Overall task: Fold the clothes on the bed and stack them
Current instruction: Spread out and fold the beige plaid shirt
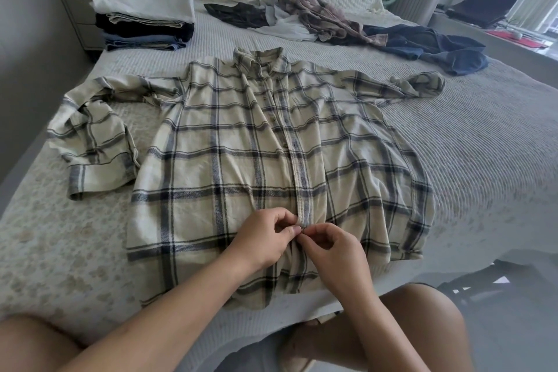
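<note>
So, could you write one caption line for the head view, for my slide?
Both hands, left hand and right hand, pinch the button placket of a plaid shirt spread flat on the bed.

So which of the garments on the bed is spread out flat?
The cream plaid shirt, whose button placket both hands pinch near the hem. The unfolded clothes behind it lie crumpled, and the stack is folded.

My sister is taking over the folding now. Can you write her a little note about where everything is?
Left hand and right hand both pinch the button strip low on the plaid shirt, which lies spread flat, front up, sleeves out.
Done: folded stack at the far left of the bed.
Left: fold this shirt, then the unfolded pile at the far side, and stack them all.
</note>
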